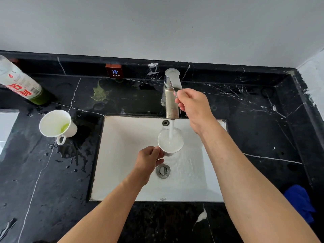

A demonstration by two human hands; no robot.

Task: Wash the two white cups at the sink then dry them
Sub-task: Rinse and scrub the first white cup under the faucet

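My left hand (149, 160) grips a white cup (170, 142) by its left side and holds it upright under the chrome faucet (171, 97). Water runs from the spout into the cup, which brims with foamy water that spills into the white sink (122, 155). My right hand (193, 106) pinches the tip of the faucet lever. A second white cup (57, 124) stands on the black counter left of the sink, handle toward me, with green liquid inside.
A bottle (21, 83) with a green base and red lettering lies tilted at the far left. A blue cloth (299, 202) sits on the counter at the right. A "COLD" sign (114, 71) stands on the back ledge. Water puddles lie around the left cup. The drain (163, 171) is open.
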